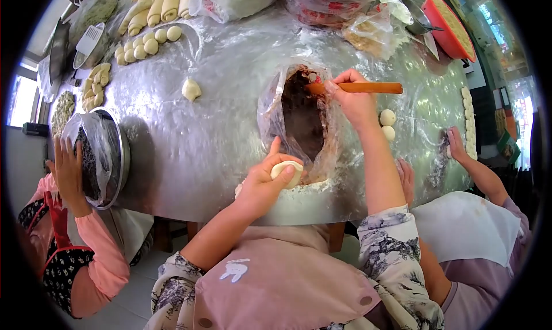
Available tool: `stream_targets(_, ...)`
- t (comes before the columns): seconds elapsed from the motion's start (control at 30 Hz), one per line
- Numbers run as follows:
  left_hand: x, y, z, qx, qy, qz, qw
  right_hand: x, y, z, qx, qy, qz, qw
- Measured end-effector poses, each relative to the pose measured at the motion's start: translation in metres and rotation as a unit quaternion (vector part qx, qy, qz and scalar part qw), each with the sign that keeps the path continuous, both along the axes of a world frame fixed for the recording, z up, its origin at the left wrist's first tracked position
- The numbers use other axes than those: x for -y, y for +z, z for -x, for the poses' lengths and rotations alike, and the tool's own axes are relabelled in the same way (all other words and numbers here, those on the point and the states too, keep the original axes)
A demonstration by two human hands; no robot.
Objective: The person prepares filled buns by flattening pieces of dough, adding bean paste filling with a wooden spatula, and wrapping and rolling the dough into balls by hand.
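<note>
My left hand (265, 183) is closed around a piece of pale dough (287, 173), at the near side of an opened plastic bag (270, 108). Dark brown filling (303, 123) fills the bag's wide mouth. In my right hand (353, 100) is a flat wooden spatula (368, 88), held over the bag's far right side. Its left end reaches the filling, and the rest sticks out to the right past my fingers. Two round dough balls (387, 117) lie on the table just right of my right forearm.
A co-worker's hand (68, 166) is at a metal bowl (123, 157) with a plastic bag on the left. Another person's hand (457, 145) works on the right, near a dough row (468, 120). Dough rolls (171, 5), several dough balls (150, 45), plastic bags (236, 2) and a red basin (448, 28) stand farther back.
</note>
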State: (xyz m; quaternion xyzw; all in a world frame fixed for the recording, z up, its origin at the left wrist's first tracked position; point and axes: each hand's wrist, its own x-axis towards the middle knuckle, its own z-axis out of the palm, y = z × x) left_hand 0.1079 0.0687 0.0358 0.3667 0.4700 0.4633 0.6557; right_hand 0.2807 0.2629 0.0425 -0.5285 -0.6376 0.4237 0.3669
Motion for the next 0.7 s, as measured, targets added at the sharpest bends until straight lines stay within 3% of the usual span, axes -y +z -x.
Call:
stream_targets(0.1, -0.006, 0.0, 0.0, -0.064, -0.038, 0.0, 0.997, -0.006, -0.004, 0.0, -0.039, 0.009, 0.071, 0.997)
stream_targets(0.17, -0.005, -0.008, -0.005, 0.023, -0.035, 0.038, 0.998, -0.007, -0.003, -0.002, -0.103, 0.019, 0.135, 0.985)
stream_targets(0.3, -0.006, -0.007, -0.009, 0.132, -0.023, 0.099, 0.986, -0.009, -0.006, -0.005, -0.153, 0.026, 0.163, 0.974)
stream_targets(0.37, -0.006, -0.007, -0.009, 0.136, -0.029, 0.078, 0.987, -0.009, -0.007, -0.006, -0.205, 0.022, 0.186, 0.961)
stream_targets(0.7, -0.003, -0.02, -0.011, 0.178, -0.022, 0.078, 0.981, 0.016, 0.003, -0.007, -0.221, 0.03, 0.179, 0.958)
